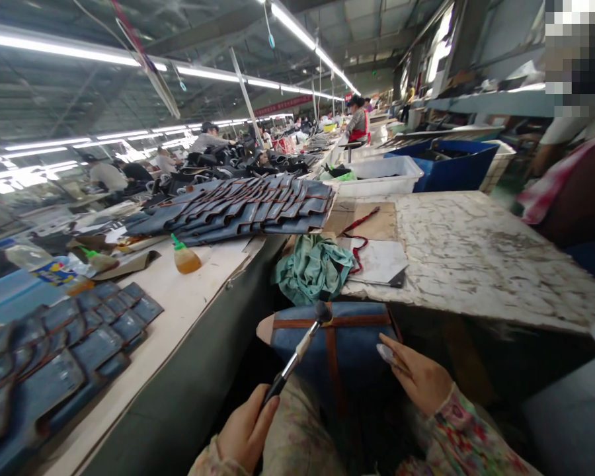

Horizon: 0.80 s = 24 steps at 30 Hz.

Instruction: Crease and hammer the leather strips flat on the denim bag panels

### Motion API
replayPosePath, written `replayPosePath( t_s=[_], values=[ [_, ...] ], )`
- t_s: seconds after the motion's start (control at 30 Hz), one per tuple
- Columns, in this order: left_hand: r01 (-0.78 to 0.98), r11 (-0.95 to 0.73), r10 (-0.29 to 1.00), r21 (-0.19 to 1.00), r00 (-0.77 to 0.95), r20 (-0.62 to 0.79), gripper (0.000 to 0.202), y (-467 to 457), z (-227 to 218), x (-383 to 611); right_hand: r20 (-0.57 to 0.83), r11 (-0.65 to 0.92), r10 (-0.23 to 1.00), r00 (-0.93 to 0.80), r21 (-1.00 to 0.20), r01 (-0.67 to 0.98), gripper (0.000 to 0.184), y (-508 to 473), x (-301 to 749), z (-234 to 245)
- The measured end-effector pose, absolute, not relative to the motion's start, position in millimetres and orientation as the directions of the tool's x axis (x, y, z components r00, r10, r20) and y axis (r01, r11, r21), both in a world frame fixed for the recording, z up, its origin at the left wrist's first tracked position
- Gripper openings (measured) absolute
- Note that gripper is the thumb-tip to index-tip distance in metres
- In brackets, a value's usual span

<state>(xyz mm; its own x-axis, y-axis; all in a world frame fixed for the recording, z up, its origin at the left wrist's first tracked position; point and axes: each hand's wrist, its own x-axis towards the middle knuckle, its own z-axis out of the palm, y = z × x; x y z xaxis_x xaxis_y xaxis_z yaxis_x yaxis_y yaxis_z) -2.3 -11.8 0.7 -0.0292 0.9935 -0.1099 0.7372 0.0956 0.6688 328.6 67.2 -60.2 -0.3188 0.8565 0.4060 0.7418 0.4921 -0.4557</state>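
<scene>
A blue leather piece with brown strips crossing it lies on my lap, below the table edge. My left hand is closed round the handle of a small hammer, whose dark head rests on the horizontal brown strip near the piece's top. My right hand lies on the right edge of the blue piece, fingers bent and pressing it down. Both sleeves are floral.
A teal rag and red cord lie on the worn white table. Left, a long bench carries several blue leather pieces, a glue bottle and a far stack. A person's arm is at right; workers sit beyond.
</scene>
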Motion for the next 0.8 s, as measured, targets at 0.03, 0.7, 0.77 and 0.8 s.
replayPosePath(
  t_s=[0.03,0.7,0.77,0.8],
  values=[
    [0.716,0.078,0.997,0.693,-0.045,-0.066,0.038,-13,3,-2,0.402,0.487,0.860,-0.315,-0.459,0.743,0.045,67,329,-60],
    [0.741,0.036,0.992,0.671,0.054,-0.113,0.035,3,-10,15,0.404,0.428,0.883,-0.240,-0.480,0.766,0.053,54,319,-59],
    [0.709,-0.002,0.994,0.706,0.081,-0.079,0.036,6,-9,25,0.401,0.419,0.886,-0.232,-0.481,0.770,0.053,52,318,-62],
    [0.711,-0.011,0.992,0.703,0.095,-0.081,0.035,8,-10,29,0.396,0.417,0.888,-0.233,-0.481,0.771,0.053,51,318,-63]
  ],
)
